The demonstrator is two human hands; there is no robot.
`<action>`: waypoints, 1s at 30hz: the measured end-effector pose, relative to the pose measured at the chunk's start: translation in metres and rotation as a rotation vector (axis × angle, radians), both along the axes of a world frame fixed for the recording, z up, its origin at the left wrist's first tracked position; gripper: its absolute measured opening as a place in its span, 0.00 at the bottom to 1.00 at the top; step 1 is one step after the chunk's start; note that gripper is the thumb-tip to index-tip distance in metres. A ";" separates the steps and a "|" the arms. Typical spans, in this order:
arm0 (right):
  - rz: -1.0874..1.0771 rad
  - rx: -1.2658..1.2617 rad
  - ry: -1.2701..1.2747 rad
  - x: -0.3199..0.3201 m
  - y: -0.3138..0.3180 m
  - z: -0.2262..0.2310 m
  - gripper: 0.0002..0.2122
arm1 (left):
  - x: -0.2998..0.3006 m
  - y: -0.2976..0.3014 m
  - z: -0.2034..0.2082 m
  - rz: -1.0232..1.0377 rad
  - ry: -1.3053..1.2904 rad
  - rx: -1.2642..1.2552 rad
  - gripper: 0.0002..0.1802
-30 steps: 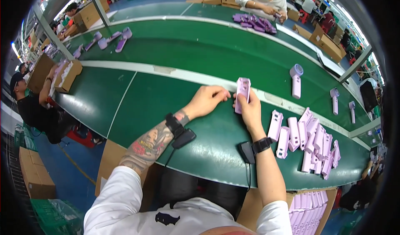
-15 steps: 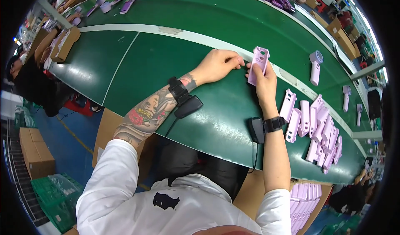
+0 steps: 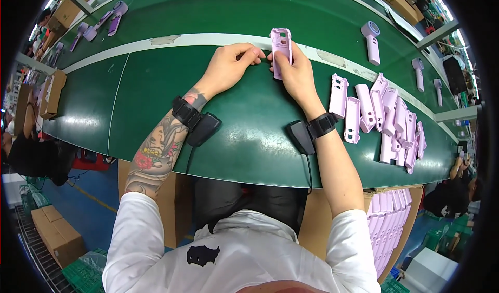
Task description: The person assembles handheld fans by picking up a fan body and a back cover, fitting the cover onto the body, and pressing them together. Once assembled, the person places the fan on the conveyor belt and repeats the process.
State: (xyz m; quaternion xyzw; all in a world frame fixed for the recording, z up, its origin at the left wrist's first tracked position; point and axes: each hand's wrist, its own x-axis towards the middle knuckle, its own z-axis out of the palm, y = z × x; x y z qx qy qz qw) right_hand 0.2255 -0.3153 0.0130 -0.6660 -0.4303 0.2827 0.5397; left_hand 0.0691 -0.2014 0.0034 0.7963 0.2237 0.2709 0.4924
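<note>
My right hand [image 3: 297, 79] grips a lilac plastic shell [image 3: 281, 42], a long hollow half-housing with cut-outs near its upper end. The shell stands nearly upright in the picture, its hollow side facing me, and my thumb presses inside it. Just left of it is my left hand [image 3: 232, 67], fingers curled and thumb tip drawn in against them. Whether anything small sits in that pinch is hidden. Both hands are over the green table [image 3: 249, 137], near its far white edge strip. To the right lies a loose heap of similar lilac shells [image 3: 366, 108].
Beyond the white strip [image 3: 208, 39] runs a green conveyor belt [image 3: 234, 7] carrying lilac handheld fans [image 3: 372, 43]. More purple fan parts [image 3: 117, 18] lie at its far left. A cardboard box [image 3: 418, 194] packed with lilac shells stands below the table at right. Another carton [image 3: 53, 93] sits at the table's left end.
My view has shifted, so the table, the heap and both hands appear farther left and higher. My right hand still grips the shell, with my left fingers curled close beside it.
</note>
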 end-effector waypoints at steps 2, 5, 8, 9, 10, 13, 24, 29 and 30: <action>0.004 0.001 -0.010 -0.001 0.001 0.001 0.14 | -0.002 0.000 0.000 0.002 0.015 0.008 0.17; 0.006 -0.015 0.012 -0.005 0.001 0.003 0.13 | -0.002 0.004 0.000 0.002 0.020 0.012 0.16; 0.018 0.015 0.046 -0.002 0.003 -0.004 0.14 | -0.001 0.006 0.002 0.002 0.007 0.014 0.16; 0.034 0.037 0.063 -0.001 0.007 -0.007 0.14 | -0.002 0.004 0.003 0.007 0.020 -0.007 0.16; 0.047 0.050 0.064 0.002 0.009 -0.011 0.14 | -0.003 0.002 0.005 0.014 0.032 -0.026 0.16; 0.017 0.189 0.227 0.008 0.006 -0.019 0.16 | 0.001 -0.003 0.005 0.069 -0.013 -0.074 0.14; -0.062 0.125 0.025 0.002 -0.002 0.001 0.17 | -0.050 0.179 -0.024 0.921 -0.130 0.376 0.25; -0.038 0.126 0.085 0.002 0.002 -0.002 0.18 | -0.157 0.289 -0.034 1.343 0.191 0.518 0.38; -0.037 0.115 0.077 0.003 0.002 -0.001 0.19 | -0.167 0.302 -0.035 1.391 0.242 0.472 0.40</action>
